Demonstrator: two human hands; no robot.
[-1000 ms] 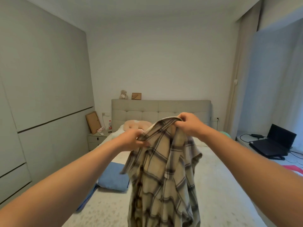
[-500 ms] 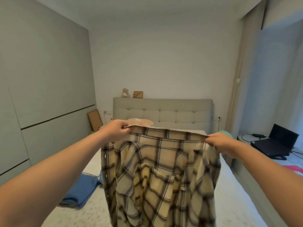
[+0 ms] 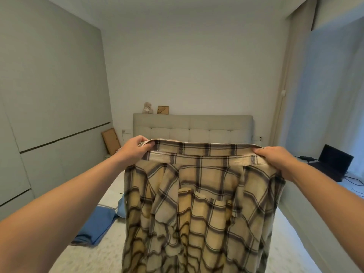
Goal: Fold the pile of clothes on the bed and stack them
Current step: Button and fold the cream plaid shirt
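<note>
Plaid cloth in cream, yellow and dark stripes fills the lower middle of the frame: we hold a plaid shirt (image 3: 199, 209) up in the air, spread wide by its top edge, and it hangs down out of the bottom of the picture. Our left hand (image 3: 136, 149) has its grip clenched on the upper left corner of the shirt, fingers curled over the hem. Our right hand (image 3: 275, 158) grips the upper right corner in the same way, thumb lying along the edge. Between the two hands the top edge runs taut and nearly level.

Behind the shirt lies the bed (image 3: 98, 251), its pale cover showing at lower left and lower right. A blue garment (image 3: 96, 223) lies crumpled on the bed at lower left, apart from the shirt. At centre the padded headboard (image 3: 193, 127) stands against the wall, with a small teddy bear (image 3: 147, 108) and a picture frame (image 3: 163, 109) on top. At the right edge sits an open laptop (image 3: 332, 162).
</note>
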